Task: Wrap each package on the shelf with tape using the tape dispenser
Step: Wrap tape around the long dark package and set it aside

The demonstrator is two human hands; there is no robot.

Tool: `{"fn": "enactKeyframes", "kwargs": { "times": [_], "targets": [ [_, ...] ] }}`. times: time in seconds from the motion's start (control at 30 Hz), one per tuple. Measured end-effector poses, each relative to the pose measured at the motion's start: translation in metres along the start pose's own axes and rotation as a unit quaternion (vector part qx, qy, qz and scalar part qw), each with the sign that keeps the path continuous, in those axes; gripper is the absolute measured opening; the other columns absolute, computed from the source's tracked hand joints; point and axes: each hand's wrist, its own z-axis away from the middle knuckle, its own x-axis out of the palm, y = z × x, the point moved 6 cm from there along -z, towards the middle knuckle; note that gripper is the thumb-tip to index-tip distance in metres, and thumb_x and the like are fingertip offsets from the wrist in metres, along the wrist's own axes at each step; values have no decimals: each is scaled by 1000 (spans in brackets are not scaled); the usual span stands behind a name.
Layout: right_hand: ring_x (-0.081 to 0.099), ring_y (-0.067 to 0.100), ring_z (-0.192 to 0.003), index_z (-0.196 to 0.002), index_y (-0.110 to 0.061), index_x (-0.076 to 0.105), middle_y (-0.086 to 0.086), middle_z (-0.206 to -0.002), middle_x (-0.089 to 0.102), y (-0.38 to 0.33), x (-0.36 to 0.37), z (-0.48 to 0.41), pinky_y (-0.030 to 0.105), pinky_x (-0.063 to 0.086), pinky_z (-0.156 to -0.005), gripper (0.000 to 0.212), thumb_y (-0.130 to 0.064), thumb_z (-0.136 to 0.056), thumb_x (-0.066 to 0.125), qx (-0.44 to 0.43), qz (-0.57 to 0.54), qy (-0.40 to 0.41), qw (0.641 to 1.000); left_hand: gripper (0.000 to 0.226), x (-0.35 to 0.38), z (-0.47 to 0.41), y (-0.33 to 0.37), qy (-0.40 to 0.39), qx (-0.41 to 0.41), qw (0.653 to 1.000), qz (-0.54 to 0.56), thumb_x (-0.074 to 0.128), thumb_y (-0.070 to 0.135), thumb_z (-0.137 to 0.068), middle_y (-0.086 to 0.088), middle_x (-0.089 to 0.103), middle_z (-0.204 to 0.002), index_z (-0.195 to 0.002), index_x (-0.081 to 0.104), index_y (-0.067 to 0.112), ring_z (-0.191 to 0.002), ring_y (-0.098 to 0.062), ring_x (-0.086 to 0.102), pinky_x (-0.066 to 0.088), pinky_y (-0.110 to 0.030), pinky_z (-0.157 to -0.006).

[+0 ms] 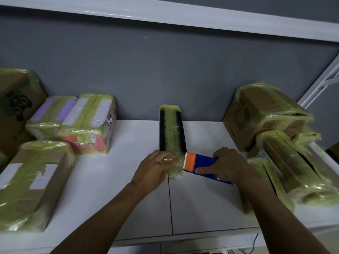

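Head view: black package [171,129] is laid lengthwise mid-shelf [132,171], far end toward the grey wall [165,70]. A yellow-green tape strip is already run along its top. Its near end is pressed down by the left hand [157,165], fingers laid fairly flat. The tape dispenser [203,163] is gripped by the right hand [229,165], fingers curled round the blue body, orange toothed head set at the package's near end. Judged: this strip nearly done, cut and maybe more passes left. Boxes [36,176] at left and the stack [266,114] at right are seen already taped. Tape roll hidden; package's near end covered by the hand; leftmost box cut off; stack blurred.
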Motion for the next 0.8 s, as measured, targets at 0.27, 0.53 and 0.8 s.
{"fn": "enactKeyframes", "kwargs": {
  "times": [0.27, 0.53, 0.8],
  "targets": [
    [57, 9, -81, -117, -14, 66, 0, -107, 68, -6, 10, 1, 20, 45, -68, 79, -78, -71, 71, -2, -27, -3, 1000, 48, -12, 1, -8, 28, -9, 1000, 8, 87, 10, -75, -3, 72, -118, -121, 75, 20, -104, -21, 65, 59, -27, -78],
    [58, 3, -70, -95, -24, 59, -12, -80, 57, -25, 11, 10, 14, 40, -56, 64, -80, -64, 72, -31, -73, -37, 996, 33, -27, 11, -40, 4, 11, 1000, 28, 50, 29, -102, 4, 68, -127, -125, 73, 23, -121, -18, 62, 59, -34, -88],
    [56, 3, -68, -84, -25, 57, -10, -76, 55, -8, 9, 7, 15, 40, -56, 58, -77, -67, 74, -20, -49, -32, 998, 28, -35, 20, -59, 11, -55, 997, 54, 53, 12, -104, 12, 60, -140, -125, 71, 18, -139, -9, 47, 42, -27, -112]
  ]
}}
